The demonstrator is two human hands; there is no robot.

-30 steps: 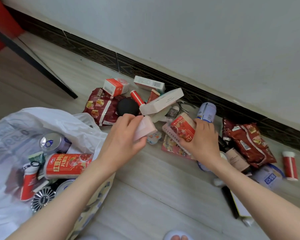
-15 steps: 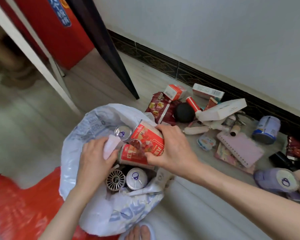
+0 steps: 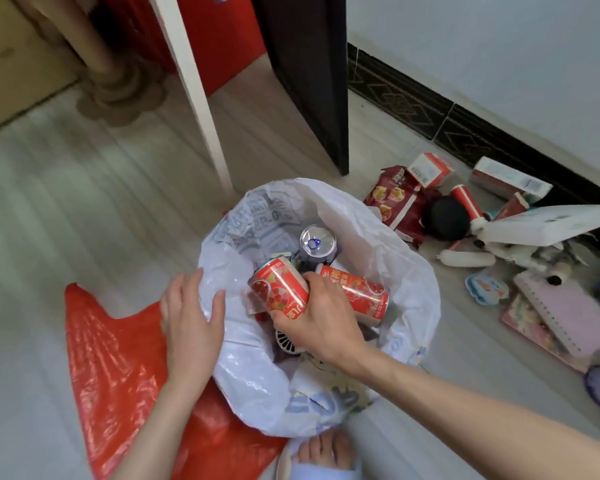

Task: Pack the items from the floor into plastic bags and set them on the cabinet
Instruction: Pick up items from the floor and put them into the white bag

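A white plastic bag (image 3: pixel 409 271) stands open on the floor at centre. Inside lie a red can (image 3: pixel 357 292), a silver-topped can (image 3: pixel 317 242) and a small round fan (image 3: pixel 286 341). My right hand (image 3: pixel 319 323) grips another red can (image 3: pixel 279 289) inside the bag's mouth. My left hand (image 3: pixel 191 317) rests flat on the bag's left rim with fingers spread, holding nothing. Loose items lie on the floor to the right: a dark red snack pouch (image 3: pixel 395 199), a black ball (image 3: pixel 445 218), a long white box (image 3: pixel 548 225), a pink notebook (image 3: pixel 568 310).
A red plastic bag (image 3: pixel 118 368) lies flat under and left of the white one. A white post (image 3: pixel 194 91) and a dark panel (image 3: pixel 312 77) stand behind the bag. My foot in a slipper (image 3: pixel 326 455) is at the bottom edge. Wall and dark skirting run along the right.
My right hand has lowered the red can further into the bag. My left hand has let go of the pink item and now rests on the bag's rim. The view has swung left.
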